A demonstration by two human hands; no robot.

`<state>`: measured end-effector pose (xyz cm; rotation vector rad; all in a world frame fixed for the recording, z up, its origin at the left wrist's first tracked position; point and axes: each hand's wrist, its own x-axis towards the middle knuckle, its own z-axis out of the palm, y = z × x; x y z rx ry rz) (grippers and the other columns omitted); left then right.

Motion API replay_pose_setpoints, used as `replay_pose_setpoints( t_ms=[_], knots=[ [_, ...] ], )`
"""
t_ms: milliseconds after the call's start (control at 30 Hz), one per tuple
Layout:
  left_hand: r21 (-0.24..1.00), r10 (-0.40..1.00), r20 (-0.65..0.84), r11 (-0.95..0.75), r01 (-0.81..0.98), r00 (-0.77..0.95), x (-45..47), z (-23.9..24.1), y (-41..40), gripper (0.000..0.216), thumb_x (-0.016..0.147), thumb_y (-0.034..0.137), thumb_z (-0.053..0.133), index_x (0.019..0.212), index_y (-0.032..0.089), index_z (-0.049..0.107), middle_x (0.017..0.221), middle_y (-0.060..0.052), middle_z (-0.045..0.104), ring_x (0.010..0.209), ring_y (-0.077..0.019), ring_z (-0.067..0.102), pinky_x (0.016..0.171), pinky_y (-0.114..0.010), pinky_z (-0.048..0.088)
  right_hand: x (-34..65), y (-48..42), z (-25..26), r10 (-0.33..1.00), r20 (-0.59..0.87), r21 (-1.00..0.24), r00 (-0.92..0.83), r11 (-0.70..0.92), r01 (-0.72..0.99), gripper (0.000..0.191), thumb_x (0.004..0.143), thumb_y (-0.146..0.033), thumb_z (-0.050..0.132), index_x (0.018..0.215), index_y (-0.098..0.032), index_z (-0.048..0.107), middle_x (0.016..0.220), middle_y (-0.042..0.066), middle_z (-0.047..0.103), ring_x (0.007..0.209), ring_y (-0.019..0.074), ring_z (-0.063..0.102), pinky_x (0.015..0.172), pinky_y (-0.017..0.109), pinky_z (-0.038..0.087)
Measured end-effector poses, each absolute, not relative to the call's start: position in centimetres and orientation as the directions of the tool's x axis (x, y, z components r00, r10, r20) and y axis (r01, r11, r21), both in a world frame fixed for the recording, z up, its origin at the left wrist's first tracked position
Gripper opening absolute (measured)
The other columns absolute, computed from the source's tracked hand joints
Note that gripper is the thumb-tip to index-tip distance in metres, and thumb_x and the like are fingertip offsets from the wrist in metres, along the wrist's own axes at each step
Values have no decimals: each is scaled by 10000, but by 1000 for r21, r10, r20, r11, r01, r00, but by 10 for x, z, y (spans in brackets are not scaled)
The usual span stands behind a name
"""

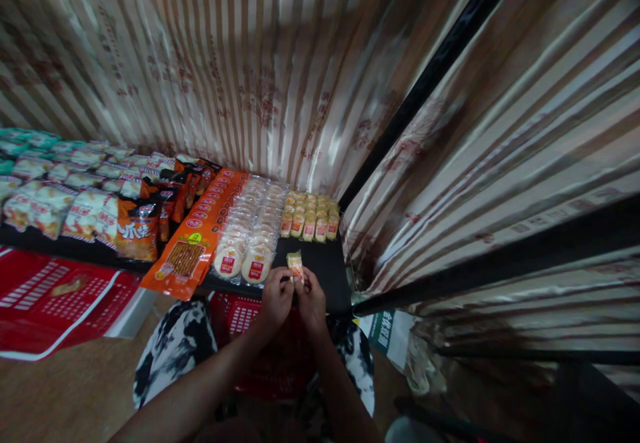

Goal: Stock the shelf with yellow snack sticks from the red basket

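Note:
Between the fingertips of both hands is a small wrapped snack (pixel 295 265) in a yellowish packet with a red and white label. My left hand (pixel 277 295) pinches its lower left side. On its lower right, my right hand (pixel 311 298) has its fingers closed on the same packet. Just beyond, rows of matching small snack packets (pixel 310 219) stand on the black shelf (pixel 320 259). Left of them lie two rows of round white crackers in clear wrap (pixel 257 264). A red basket (pixel 243 313) sits below my hands, partly hidden by my forearms.
A long orange snack packet (pixel 187 263) overhangs the shelf's front edge. Several bagged snacks (pixel 90 213) fill the shelf's left end. A red basket with a white handle (pixel 65 296) stands lower left. Striped curtain (pixel 280 63) and dark poles (pixel 425 89) bound the back and right.

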<state>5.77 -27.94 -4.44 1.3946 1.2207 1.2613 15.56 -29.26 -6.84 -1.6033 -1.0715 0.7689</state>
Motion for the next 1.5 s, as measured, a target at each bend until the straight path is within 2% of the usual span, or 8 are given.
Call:
replay_pose_setpoints(
  t_ms=[133,233,400,567,900,1167,1333,1500],
  knots=[
    [981,992,124,-125,145,16,60,-44,-271,177,739,136,444,857,166,573,953,-80,588,899,-170,565,818,-326,489,162,-284,-74,885,111,-880,451,-123,458,375,764,-420,523,1045,-204,646,1000,71,657,889,199,598,775,316,488],
    [967,989,148,-151,203,31,62,-42,-267,209,728,108,441,880,174,569,975,-75,587,948,-180,550,875,-356,464,163,-279,-78,864,164,-848,476,-123,516,353,766,-402,516,1013,-200,666,946,68,652,865,194,589,809,329,467],
    [931,975,218,-220,290,41,69,-46,-260,290,678,55,436,908,178,564,1043,-89,571,1043,-202,514,977,-400,399,163,-269,-83,851,131,-892,508,-123,436,340,770,-395,517,1021,-221,665,888,42,631,752,157,605,739,281,489],
    [911,974,222,-223,346,42,75,-47,-252,231,763,138,449,949,170,581,1121,-111,559,1121,-221,483,1019,-411,357,164,-254,-90,868,105,-927,486,-91,363,331,763,-353,514,1023,-210,662,910,58,627,756,157,614,716,277,502],
    [902,993,113,-121,415,44,88,-44,-242,298,837,216,404,1049,154,603,1383,-119,400,1310,-233,328,1099,-398,255,163,-229,-98,892,80,-963,446,-47,266,345,760,-276,469,1050,-199,641,956,61,628,806,162,619,753,277,500],
    [933,997,55,-73,352,59,94,-49,-236,399,723,136,470,1099,153,602,1427,-82,358,1343,-241,269,1132,-374,206,163,-223,-92,891,142,-837,431,-124,533,360,712,-173,460,1025,-219,632,900,32,628,791,156,586,739,250,469],
    [942,991,106,-126,310,80,89,-51,-238,367,759,192,470,1093,143,613,1416,-108,367,1342,-270,269,1120,-393,225,159,-223,-91,885,148,-816,442,-143,559,299,757,-247,496,1028,-230,622,929,38,627,838,167,593,730,243,459],
    [947,986,145,-162,277,81,84,-55,-248,347,798,273,482,1108,180,608,1316,-110,488,1332,-269,292,1109,-404,239,156,-222,-90,881,151,-835,449,-129,534,287,786,-324,500,1028,-235,626,913,44,624,823,167,591,690,239,454]
  ],
)
